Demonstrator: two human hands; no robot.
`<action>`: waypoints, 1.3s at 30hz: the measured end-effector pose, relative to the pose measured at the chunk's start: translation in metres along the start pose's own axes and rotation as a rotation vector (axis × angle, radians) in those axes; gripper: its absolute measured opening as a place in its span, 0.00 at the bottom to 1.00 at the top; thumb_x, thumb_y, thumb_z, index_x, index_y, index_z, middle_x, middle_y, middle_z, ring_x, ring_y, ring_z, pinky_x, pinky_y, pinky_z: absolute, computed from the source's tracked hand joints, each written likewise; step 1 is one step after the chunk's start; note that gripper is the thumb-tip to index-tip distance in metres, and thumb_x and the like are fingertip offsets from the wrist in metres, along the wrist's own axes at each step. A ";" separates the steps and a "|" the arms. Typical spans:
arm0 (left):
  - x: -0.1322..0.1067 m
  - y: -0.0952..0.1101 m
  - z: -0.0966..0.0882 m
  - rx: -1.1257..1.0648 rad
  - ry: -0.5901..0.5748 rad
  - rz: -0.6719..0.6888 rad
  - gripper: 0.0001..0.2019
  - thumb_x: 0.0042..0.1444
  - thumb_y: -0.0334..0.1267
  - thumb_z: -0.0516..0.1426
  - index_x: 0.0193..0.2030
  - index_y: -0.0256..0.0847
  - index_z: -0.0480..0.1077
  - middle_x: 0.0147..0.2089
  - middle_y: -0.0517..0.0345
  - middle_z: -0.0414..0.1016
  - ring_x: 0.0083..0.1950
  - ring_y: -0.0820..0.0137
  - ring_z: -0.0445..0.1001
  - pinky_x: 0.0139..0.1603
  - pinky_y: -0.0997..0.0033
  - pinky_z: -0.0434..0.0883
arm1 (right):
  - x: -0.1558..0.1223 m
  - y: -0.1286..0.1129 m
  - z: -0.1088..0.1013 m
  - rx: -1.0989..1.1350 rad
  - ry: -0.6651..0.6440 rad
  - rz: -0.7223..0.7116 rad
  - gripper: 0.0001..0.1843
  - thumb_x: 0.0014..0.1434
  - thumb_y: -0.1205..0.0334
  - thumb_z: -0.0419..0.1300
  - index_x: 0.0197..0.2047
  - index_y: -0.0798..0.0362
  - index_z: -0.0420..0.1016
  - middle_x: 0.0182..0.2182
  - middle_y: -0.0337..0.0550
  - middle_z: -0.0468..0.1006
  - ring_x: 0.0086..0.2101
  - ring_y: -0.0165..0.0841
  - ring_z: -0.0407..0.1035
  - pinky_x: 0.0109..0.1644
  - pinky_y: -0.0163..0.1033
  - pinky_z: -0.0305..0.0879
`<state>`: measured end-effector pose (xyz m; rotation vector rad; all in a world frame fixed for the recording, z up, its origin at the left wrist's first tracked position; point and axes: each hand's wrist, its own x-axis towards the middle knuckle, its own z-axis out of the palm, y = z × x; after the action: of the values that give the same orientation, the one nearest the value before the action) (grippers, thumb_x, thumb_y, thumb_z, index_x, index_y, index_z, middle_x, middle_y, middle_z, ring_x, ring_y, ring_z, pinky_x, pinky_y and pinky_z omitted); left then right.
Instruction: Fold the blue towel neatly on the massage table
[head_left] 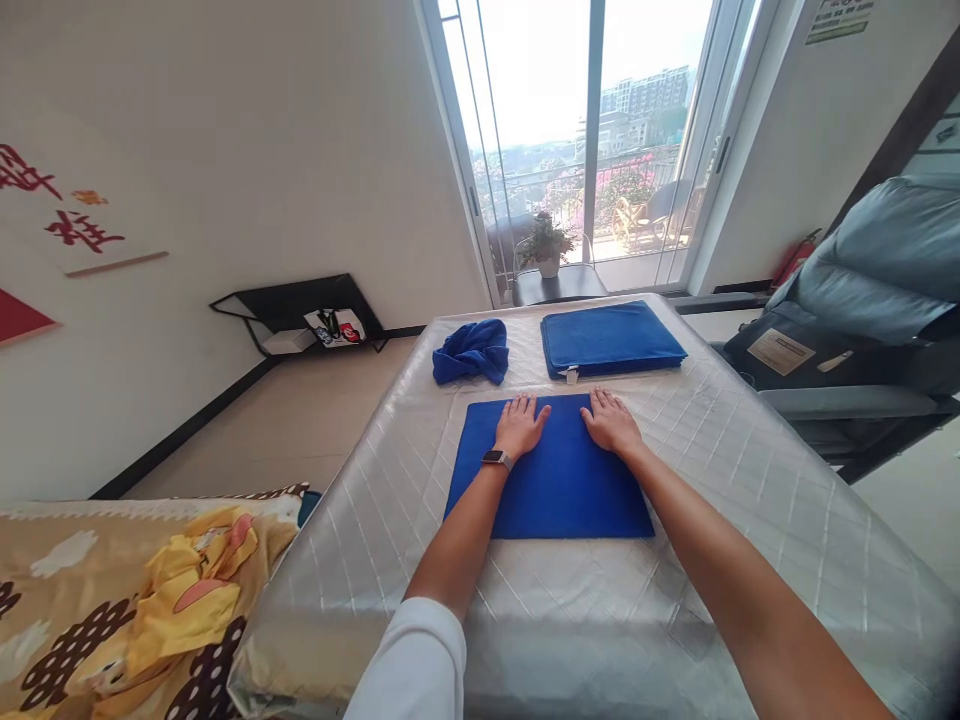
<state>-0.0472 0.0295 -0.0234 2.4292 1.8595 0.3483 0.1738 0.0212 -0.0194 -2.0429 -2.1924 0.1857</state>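
Note:
A blue cloth (562,490), spread flat in a rectangle, lies on a plastic-covered mattress (390,510) in front of me. My left hand (520,424) rests flat on its upper left part, fingers stretched out toward the far edge. On the upper right part, my right hand (611,420) also lies flat with its fingers extended. Just beyond the cloth, to the left, sits a crumpled blue cloth (471,352). Farther right is a neat stack of folded blue cloths (615,338) with a white tag at its near corner.
At the left stands a bed with a patterned cover (45,550) and a yellow garment (191,585) on it. A grey armchair (862,290) holds a dark bag (780,350) on the right. Behind the mattress are a potted plant (549,265) on a chair and a sliding glass door.

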 end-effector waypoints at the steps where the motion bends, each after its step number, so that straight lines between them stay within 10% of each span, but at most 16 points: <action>1: -0.006 -0.019 -0.005 0.018 -0.011 -0.047 0.37 0.70 0.59 0.33 0.74 0.36 0.56 0.76 0.44 0.53 0.77 0.57 0.49 0.76 0.52 0.48 | 0.001 0.000 0.000 0.001 -0.001 -0.001 0.38 0.72 0.48 0.35 0.76 0.64 0.46 0.75 0.51 0.45 0.72 0.38 0.38 0.74 0.46 0.35; 7: -0.029 -0.077 -0.019 0.066 0.006 -0.175 0.39 0.70 0.61 0.33 0.75 0.33 0.52 0.77 0.43 0.50 0.77 0.56 0.48 0.76 0.52 0.47 | 0.004 0.001 0.002 -0.005 -0.012 0.010 0.39 0.71 0.48 0.35 0.76 0.65 0.45 0.75 0.51 0.44 0.72 0.38 0.38 0.74 0.46 0.36; 29: -0.027 -0.074 -0.023 0.124 -0.055 -0.223 0.42 0.69 0.62 0.32 0.75 0.30 0.50 0.77 0.41 0.48 0.78 0.55 0.46 0.76 0.54 0.45 | -0.011 -0.003 0.002 -0.005 -0.012 -0.031 0.39 0.71 0.47 0.35 0.76 0.64 0.44 0.75 0.50 0.44 0.73 0.38 0.37 0.75 0.46 0.35; 33: -0.016 -0.035 -0.027 0.169 0.034 -0.190 0.40 0.70 0.60 0.34 0.74 0.26 0.52 0.76 0.35 0.50 0.77 0.51 0.47 0.75 0.51 0.47 | -0.011 -0.006 0.002 0.006 0.002 -0.022 0.39 0.71 0.47 0.36 0.76 0.63 0.46 0.75 0.50 0.45 0.73 0.38 0.37 0.75 0.46 0.36; 39: 0.014 0.098 0.005 -0.027 0.036 0.294 0.33 0.73 0.54 0.36 0.73 0.32 0.55 0.74 0.39 0.57 0.76 0.60 0.53 0.74 0.56 0.55 | -0.015 0.001 0.004 -0.042 -0.003 -0.087 0.37 0.69 0.55 0.44 0.76 0.63 0.46 0.75 0.51 0.44 0.73 0.40 0.38 0.75 0.45 0.35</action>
<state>0.0494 0.0169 -0.0077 2.6957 1.4959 0.4321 0.1756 0.0064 -0.0235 -1.9646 -2.3005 0.1348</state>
